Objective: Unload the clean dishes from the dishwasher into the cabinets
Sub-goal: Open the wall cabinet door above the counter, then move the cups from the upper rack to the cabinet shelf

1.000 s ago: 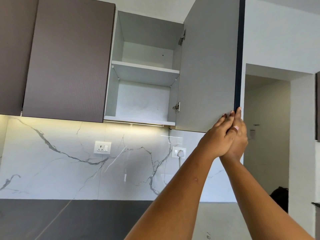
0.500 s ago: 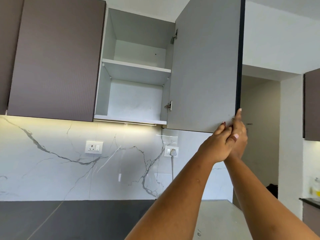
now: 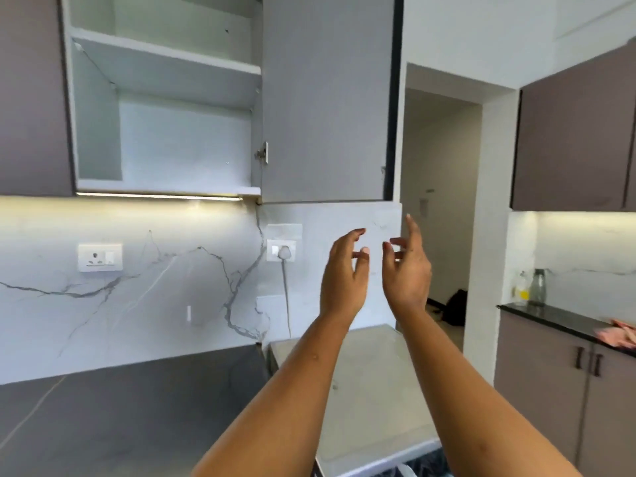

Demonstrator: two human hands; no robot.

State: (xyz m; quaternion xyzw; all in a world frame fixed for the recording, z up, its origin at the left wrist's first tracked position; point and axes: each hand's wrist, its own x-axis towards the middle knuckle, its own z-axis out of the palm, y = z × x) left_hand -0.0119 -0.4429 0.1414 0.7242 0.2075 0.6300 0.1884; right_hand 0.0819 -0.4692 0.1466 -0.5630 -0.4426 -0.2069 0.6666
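1. Plainly, the white-lined upper wall cabinet (image 3: pixel 165 142) is open. Its flat grey door (image 3: pixel 327 98) is swung out to the right, which leaves both levels reachable from the front.
2. Inside, the white middle shelf (image 3: pixel 165 60) and the cabinet floor carry nothing, so the space looks ready to receive a load.
3. Both hands hang in the air just below the door's lower edge, touching neither it nor each other. The left hand (image 3: pixel 344 270) and the right hand (image 3: pixel 407 266) face one another, palms inward.
4. Each grip is apart, with fingers loosely curled and spread and holding nothing. I judge this to be the free state needed before reaching down for dishes.
5. No clean dishes are in view, so the unloading proper looks not yet begun.
6. I cannot pick out the dishwasher for certain. The pale marble-patterned top (image 3: pixel 371 390) under the forearms may belong to it, but its front is cut off at the bottom edge.
7. Left of that, the dark grey stone surface (image 3: pixel 120 407) lies beneath the cabinet, a likely spot for setting items down.
8. The open door juts toward the person, so anything lifted should probably pass to its left, clear of the lower corner.
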